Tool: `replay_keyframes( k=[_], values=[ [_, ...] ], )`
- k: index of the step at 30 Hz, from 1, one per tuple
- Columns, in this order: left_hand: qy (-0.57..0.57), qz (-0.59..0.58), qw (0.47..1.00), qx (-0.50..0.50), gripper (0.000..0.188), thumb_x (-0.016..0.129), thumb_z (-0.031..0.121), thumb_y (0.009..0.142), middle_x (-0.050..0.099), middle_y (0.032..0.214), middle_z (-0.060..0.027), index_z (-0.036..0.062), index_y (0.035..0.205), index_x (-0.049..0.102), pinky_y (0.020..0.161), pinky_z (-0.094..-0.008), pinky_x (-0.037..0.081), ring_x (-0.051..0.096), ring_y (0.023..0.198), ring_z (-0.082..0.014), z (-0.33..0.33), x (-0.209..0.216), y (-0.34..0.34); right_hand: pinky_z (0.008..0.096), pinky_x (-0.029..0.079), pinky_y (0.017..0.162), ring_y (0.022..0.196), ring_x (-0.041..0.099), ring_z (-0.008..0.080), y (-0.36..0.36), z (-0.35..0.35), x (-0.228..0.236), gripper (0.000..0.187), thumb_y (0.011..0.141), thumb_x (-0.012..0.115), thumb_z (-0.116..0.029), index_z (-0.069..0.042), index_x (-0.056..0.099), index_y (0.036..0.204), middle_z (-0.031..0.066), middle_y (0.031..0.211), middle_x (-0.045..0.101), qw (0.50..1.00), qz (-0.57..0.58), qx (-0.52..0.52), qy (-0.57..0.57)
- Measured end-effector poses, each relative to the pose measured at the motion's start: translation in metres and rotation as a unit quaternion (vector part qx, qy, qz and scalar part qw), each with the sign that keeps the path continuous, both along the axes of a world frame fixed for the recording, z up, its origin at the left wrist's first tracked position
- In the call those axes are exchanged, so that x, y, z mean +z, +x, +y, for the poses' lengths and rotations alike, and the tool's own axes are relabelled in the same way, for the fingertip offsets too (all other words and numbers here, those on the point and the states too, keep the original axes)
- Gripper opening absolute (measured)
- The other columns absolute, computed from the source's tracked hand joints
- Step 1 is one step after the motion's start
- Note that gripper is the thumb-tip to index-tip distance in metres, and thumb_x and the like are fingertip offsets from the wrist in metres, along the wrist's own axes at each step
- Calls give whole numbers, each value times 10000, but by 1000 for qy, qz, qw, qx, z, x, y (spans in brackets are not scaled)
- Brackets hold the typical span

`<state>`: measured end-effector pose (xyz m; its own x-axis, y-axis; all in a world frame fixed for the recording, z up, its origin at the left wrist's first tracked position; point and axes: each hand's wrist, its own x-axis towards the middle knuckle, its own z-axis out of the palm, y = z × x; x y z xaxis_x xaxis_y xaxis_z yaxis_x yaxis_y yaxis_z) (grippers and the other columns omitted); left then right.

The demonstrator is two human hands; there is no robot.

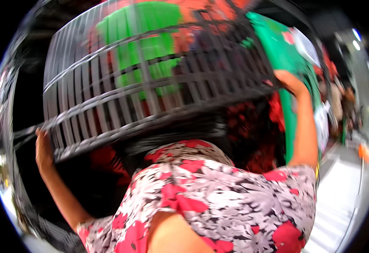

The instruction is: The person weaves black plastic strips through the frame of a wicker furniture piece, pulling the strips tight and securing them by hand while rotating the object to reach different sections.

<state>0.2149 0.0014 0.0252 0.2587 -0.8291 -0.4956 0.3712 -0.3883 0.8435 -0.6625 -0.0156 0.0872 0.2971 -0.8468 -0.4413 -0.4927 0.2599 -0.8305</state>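
A large grey slatted plastic crate (147, 84) is held up in front of me, tilted, its right end higher. My left hand (44, 149) grips its lower left corner. At the lower right corner, my right hand (293, 84) is closed on the rim. Both arms are stretched out wide. Motion smears the slats. A bright green plastic-looking item (159, 17) shows through and above the slats, with orange-red material around it. I cannot tell whether these lie in the crate or behind it.
A green sheet or bag (290, 55) hangs beside my right arm, with white plastic (306, 46) next to it. Shiny black material (171, 141) lies under the crate, close to my body. At the far right, a pale walkway (334, 189) runs off towards blurred figures (340, 101).
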Motion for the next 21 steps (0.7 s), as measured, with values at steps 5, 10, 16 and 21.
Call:
replay_keyframes(
  k=[5,10,16,21],
  values=[
    [-49,-79,995,-28,286,618,220,878,616,1011,-37,20,1080,605,865,-237,407,553,949,-112,-29,14,-39,185,411,616,750,520,27,-9,10,-18,432,828,600,-463,-62,633,985,-42,839,606,989,-51,-135,31],
    [23,-471,881,-40,283,653,284,843,462,682,36,28,951,604,581,-245,357,408,602,-76,-41,8,-32,255,465,745,838,587,117,-7,38,5,549,809,618,-499,4,596,1029,51,941,633,977,-97,-190,27],
    [12,-448,893,44,489,726,506,726,387,585,58,103,625,469,502,-231,261,315,538,-60,-44,-2,-50,355,452,774,878,590,208,-26,75,-64,701,829,415,-663,-24,603,1050,101,1007,631,882,-377,-276,60],
    [-47,-412,909,39,391,693,429,793,395,591,78,113,641,523,499,-225,255,316,542,-45,-33,8,-70,356,449,792,852,582,208,32,129,-117,537,894,431,-498,-14,571,1080,92,947,629,899,-324,-294,1]
  ],
)
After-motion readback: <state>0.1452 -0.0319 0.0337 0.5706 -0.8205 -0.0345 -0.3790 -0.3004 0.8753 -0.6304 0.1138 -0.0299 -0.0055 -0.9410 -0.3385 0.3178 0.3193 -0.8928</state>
